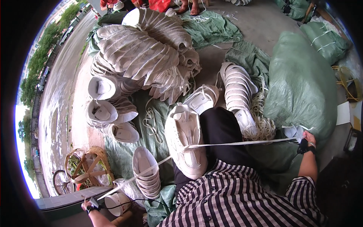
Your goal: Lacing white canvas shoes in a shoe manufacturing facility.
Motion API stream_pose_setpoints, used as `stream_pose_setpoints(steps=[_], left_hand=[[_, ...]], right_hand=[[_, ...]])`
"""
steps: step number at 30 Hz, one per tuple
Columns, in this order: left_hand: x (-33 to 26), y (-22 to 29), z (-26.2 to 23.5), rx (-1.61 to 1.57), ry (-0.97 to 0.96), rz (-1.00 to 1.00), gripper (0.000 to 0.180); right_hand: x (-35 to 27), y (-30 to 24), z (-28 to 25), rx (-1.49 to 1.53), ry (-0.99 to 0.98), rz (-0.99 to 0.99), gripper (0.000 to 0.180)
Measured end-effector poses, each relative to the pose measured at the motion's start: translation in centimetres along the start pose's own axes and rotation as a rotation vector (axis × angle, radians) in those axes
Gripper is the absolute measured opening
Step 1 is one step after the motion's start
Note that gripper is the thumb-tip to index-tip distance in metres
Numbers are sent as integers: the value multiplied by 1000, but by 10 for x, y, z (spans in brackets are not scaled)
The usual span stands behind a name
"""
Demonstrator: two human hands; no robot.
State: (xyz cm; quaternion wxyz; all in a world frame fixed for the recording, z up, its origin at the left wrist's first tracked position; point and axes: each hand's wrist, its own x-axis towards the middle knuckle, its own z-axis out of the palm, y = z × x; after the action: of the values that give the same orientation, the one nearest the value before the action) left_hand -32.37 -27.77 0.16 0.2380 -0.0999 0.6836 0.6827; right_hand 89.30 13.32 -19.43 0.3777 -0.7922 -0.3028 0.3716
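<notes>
A white shoe (186, 142) lay on my lap, toe toward me, resting on my black trouser leg (221, 132). A long white lace (242, 143) ran through it near the toe end and stretched taut out to both sides. My right hand (307, 140) was far out to the right, fingers closed around the lace's end, just beside the big green sack (302, 83). My left hand (90, 206) was low at the near left, pulling the other end; it looked clenched on the lace, though I could not tell the fingers clearly at that edge.

A second white shoe (202, 97) sat just beyond the first. To its right lay a row of stacked shoes (238, 94) over a tangle of laces (262, 121). Near my left knee stood a short stack of shoes (145, 172). Farther left, a large heap of white shoes (143, 53) spread over a green tarp (211, 26). A wicker basket (90, 166) stood at the near left.
</notes>
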Motion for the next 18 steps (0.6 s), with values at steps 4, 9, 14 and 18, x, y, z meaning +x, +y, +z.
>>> stream_pose_setpoints(steps=[4,9,14,18], left_hand=[[-32,13,-27,30,89,53,19],[-49,-31,-14,26,109,17,31],[-190,-111,246,408,-520,341,15],[-287,-148,322,536,-878,523,17]], right_hand=[[-32,-16,11,-708,19,-193,49],[-74,-23,157,-805,-196,6,51],[-303,-252,339,437,-927,-34,37],[-404,-299,389,68,-984,-910,45]])
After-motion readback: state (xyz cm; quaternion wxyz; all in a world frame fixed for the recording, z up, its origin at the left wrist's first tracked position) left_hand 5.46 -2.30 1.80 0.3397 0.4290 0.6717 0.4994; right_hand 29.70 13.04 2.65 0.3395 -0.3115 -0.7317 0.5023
